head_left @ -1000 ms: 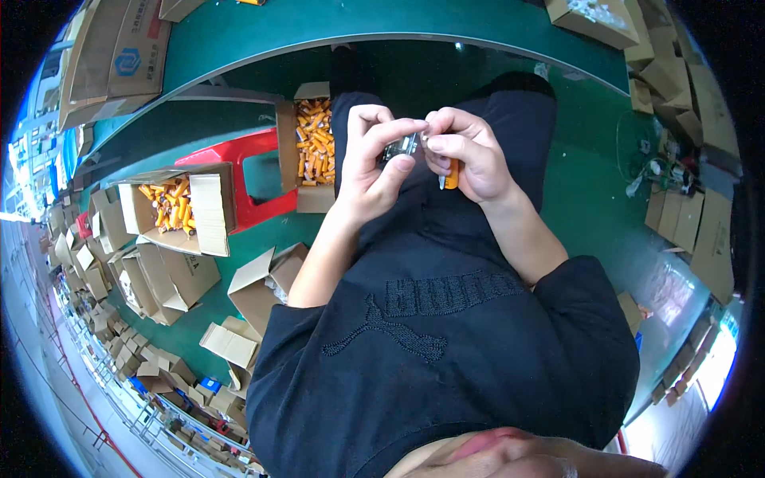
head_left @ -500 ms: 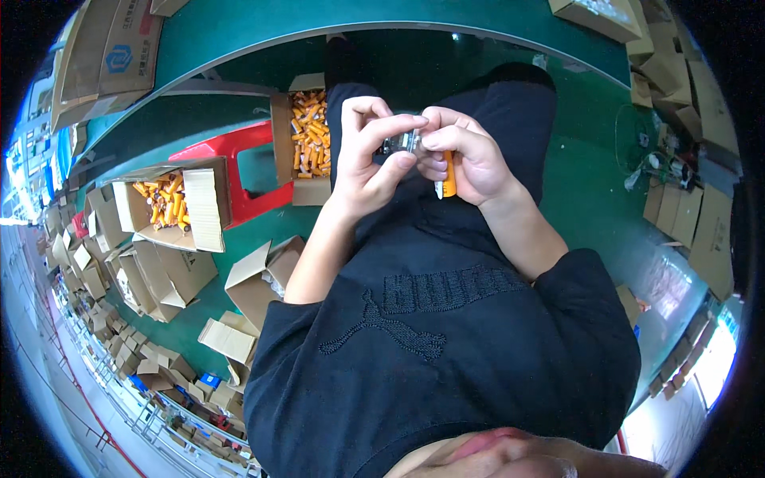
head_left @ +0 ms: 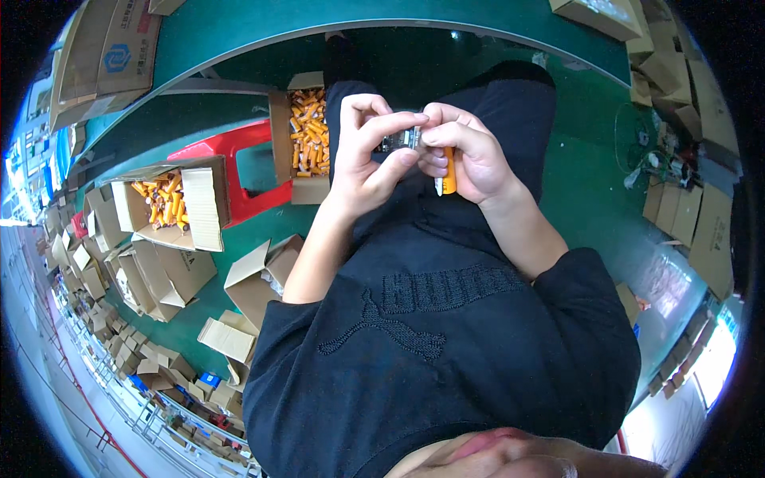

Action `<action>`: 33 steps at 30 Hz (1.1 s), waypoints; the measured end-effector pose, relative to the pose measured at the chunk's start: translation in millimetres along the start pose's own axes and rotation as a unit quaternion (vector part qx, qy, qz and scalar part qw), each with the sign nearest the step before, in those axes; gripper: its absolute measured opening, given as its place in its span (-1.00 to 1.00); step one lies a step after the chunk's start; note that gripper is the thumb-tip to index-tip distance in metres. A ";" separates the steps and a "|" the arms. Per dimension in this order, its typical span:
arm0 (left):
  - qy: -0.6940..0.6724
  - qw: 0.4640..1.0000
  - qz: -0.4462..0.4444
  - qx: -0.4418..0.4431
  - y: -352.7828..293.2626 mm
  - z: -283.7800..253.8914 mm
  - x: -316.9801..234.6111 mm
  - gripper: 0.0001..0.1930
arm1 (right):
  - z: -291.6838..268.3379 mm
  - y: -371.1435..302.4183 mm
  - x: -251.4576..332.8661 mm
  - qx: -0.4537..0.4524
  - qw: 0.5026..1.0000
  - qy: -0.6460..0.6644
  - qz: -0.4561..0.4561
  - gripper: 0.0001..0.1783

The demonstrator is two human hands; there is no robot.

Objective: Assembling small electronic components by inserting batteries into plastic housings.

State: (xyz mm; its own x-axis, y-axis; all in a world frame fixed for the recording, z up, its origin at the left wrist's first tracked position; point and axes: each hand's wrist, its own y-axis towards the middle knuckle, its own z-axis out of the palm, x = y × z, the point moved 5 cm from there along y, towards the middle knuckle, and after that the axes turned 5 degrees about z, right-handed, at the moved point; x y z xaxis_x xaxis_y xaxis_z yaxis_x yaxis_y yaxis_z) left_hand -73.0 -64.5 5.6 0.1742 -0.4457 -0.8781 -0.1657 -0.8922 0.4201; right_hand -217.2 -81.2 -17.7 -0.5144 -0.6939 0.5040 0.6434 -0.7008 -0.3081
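Head view: left hand [head_left: 366, 159] and right hand [head_left: 470, 155], each grip closed on small dark part [head_left: 405, 141].

The small dark metallic part [head_left: 402, 141] pinched between both hands is mostly covered by fingers [head_left: 390, 123] — its shape cannot be told; the orange cylindrical piece [head_left: 450, 171] is half hidden — behind the right hand [head_left: 470, 155].

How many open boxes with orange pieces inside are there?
2: one box stands on the red stool just left of the left hand; the other sits farther left on the green floor.
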 end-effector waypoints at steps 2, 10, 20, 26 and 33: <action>0.002 1.000 -0.002 0.004 -0.1 0.3 -0.4 -0.63 | -0.3 -0.1 0.5 -0.003 1.000 0.001 -0.002 -0.96; -0.054 0.998 -0.029 0.027 -1.8 2.5 4.1 -0.62 | -4.4 -0.4 1.8 0.017 0.999 0.026 -0.011 -0.95; -0.131 0.988 -0.079 0.013 -9.2 9.0 10.8 -0.61 | -2.4 0.1 3.7 0.034 0.998 0.044 -0.010 -0.92; -0.147 0.984 -0.099 0.004 -12.6 11.0 13.6 -0.61 | -2.9 1.6 2.8 0.032 0.998 0.058 0.005 -0.92; -0.132 0.987 -0.091 0.015 -14.2 8.2 12.1 -0.62 | -3.8 3.2 -0.5 0.036 0.997 0.061 0.017 -0.91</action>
State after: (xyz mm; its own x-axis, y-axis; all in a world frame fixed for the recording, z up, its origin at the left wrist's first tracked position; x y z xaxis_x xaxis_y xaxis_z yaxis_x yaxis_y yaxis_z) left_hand -76.5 -56.6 -12.9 -0.0551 -0.2408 -0.9690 -0.1837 -0.9515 0.2469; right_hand -216.9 -83.8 -22.0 -0.5533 -0.7358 0.3904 0.6992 -0.6650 -0.2624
